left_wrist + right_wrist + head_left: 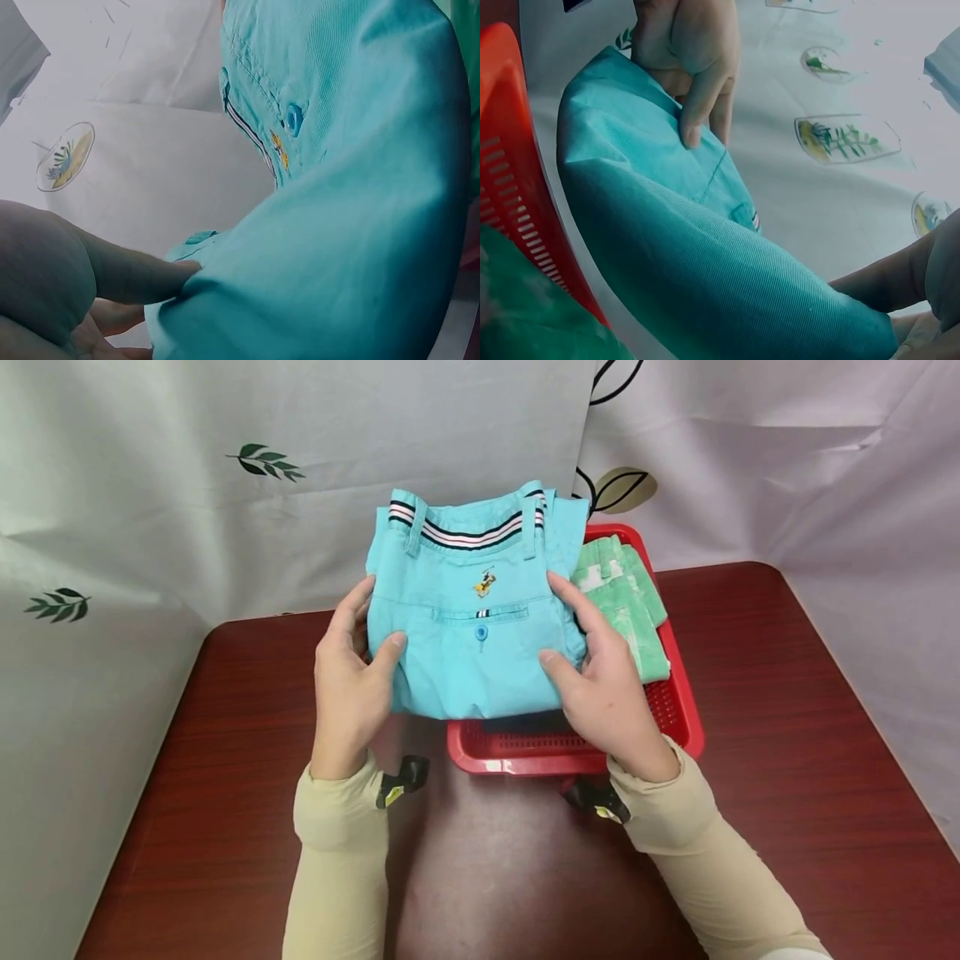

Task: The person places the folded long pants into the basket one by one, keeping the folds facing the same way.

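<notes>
Folded turquoise trousers [465,668] are held up between both hands, back pocket and blue button facing the head camera. A striped band lines the waist, and a small embroidered rider sits above the pocket. My left hand [352,677] grips the left side, thumb in front and fingers behind; in the left wrist view its thumb [142,277] presses into the cloth. On the opposite side, my right hand [607,685] pinches the edge the same way. The trousers overlap the left part of a red plastic basket [525,764], whose far left side they hide.
Inside the basket on the right lies a folded green and white garment [622,602]. The basket stands on a dark red wooden table [780,710]. White cloth [420,427] with leaf prints hangs behind the table and along its sides.
</notes>
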The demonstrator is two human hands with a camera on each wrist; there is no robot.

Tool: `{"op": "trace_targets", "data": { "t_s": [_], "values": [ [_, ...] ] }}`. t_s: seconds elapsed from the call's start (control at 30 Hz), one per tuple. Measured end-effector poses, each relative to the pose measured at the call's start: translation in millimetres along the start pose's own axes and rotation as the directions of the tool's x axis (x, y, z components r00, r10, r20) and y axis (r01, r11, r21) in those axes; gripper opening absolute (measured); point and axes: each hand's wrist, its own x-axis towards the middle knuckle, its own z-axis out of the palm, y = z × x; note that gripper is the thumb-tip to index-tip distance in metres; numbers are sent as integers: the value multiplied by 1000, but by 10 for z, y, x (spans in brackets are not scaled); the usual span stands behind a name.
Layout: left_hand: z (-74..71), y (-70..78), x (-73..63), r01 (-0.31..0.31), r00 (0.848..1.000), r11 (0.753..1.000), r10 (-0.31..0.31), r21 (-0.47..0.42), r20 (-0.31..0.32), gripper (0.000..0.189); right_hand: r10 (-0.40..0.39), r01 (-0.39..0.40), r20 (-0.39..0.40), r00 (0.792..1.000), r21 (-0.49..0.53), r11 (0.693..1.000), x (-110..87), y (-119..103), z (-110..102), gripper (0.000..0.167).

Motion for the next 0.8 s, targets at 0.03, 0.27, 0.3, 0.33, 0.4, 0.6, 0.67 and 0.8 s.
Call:
{"op": "trace_targets", "data": {
  "t_s": [0.03,0.27,0.3,0.33,0.4,0.6,0.67,0.8],
  "values": [
    [-10,-5,5,-4,1000,1000,4,-7,9,59,5,-5,0,1000,5,1000,1,-6,-1,66],
    [-72,-42,43,-30,998,998,33,-59,57,60,31,-31,-4,1000,-19,999,9,-44,5,65],
    [-80,-43,46,-33,997,998,37,-62,61,60,36,-36,-2,999,-19,999,10,-49,9,65],
    [-86,-46,49,-35,997,997,39,-64,67,60,42,-42,0,999,-13,999,12,-49,10,65],
    [-97,-51,53,-40,996,997,45,-69,79,60,54,-54,0,999,-1,999,16,-49,14,65],
    [-143,-56,64,-68,991,995,77,-76,111,59,58,-58,-23,998,-10,998,33,-51,26,65],
    [-156,-56,66,-73,989,995,81,-73,122,59,63,-63,-31,998,-9,998,34,-56,30,65],
    [-172,-57,74,-74,985,994,86,-86,149,60,75,-74,-40,996,27,997,30,-71,33,66]
  ]
}}
